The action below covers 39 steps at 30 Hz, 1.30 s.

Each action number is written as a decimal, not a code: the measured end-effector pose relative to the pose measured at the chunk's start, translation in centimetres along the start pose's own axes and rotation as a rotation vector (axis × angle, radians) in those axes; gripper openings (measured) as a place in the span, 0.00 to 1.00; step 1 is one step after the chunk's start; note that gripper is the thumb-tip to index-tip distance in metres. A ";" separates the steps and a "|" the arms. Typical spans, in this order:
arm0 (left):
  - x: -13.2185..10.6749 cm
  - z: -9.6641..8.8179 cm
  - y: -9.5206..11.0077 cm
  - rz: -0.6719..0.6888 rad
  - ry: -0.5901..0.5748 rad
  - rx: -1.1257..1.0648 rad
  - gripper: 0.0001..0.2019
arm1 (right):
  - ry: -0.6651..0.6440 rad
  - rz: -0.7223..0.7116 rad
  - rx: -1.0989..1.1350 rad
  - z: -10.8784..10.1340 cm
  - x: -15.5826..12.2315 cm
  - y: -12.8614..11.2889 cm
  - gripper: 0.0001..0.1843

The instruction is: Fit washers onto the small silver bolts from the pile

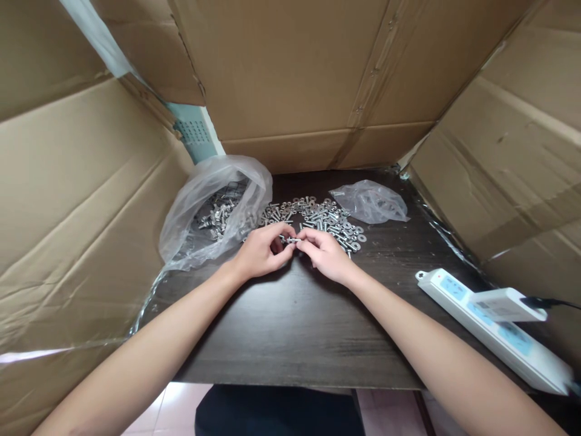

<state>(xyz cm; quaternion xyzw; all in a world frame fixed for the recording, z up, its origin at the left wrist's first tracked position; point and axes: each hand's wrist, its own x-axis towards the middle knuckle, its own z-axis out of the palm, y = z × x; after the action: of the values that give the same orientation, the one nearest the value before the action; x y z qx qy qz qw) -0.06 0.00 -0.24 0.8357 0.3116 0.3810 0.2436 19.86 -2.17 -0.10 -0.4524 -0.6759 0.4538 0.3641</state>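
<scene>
Between my two hands, just above the tabletop, lies a small metal bolt (294, 240), held roughly level; what looks like a washer or nut sits on its shank. My left hand (261, 253) curls thumb and fingers around the bolt's left part. At its other end, my right hand (327, 255) pinches the tip between thumb and forefinger. Right behind the hands spreads a loose pile of bolts, washers and nuts (333, 225). The fingertips partly hide the bolt, so its head cannot be made out clearly.
An open clear plastic bag (181, 233) with many bolts stands at the left. A flatter plastic bag (379, 203) lies back right. On the dark table (281, 327), a white power strip (481, 321) holds a plugged-in adapter (508, 304). Cardboard walls (295, 72) enclose three sides.
</scene>
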 end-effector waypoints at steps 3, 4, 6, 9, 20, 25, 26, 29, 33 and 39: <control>0.0 0.0 0.0 -0.004 -0.004 0.000 0.07 | 0.001 0.006 0.000 0.0 0.0 0.1 0.13; 0.0 0.0 0.0 -0.005 -0.005 -0.001 0.07 | 0.001 0.007 0.000 0.0 0.0 0.1 0.13; 0.0 0.0 0.0 -0.006 -0.006 -0.003 0.07 | 0.003 0.006 -0.002 0.0 0.0 0.1 0.13; 0.0 -0.1 0.1 -0.008 -0.008 0.004 0.07 | 0.004 0.003 -0.006 0.0 0.0 0.1 0.13; 0.0 0.0 0.1 -0.019 -0.012 0.011 0.07 | 0.004 -0.009 -0.001 0.0 0.0 -0.1 0.13; -0.1 -0.1 0.2 -0.023 -0.012 0.011 0.07 | 0.005 -0.010 -0.002 0.0 0.0 -0.1 0.13; -0.1 -0.1 0.2 -0.024 -0.013 0.010 0.07 | 0.005 -0.010 -0.002 0.0 0.0 -0.1 0.13; 0.0 -0.1 0.2 -0.027 -0.013 0.011 0.07 | 0.004 -0.010 -0.004 0.0 0.0 -0.1 0.13; 0.0 -0.1 0.2 -0.020 -0.007 0.014 0.07 | 0.001 -0.007 -0.007 0.0 0.0 -0.1 0.13; 0.0 0.0 0.1 -0.022 -0.012 0.011 0.07 | 0.000 -0.011 -0.002 -0.1 0.0 -0.1 0.13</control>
<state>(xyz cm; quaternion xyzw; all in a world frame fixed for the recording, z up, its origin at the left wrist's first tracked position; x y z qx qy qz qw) -0.08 -0.08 -0.18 0.8359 0.3212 0.3714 0.2452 19.90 -2.20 0.02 -0.4492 -0.6789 0.4509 0.3661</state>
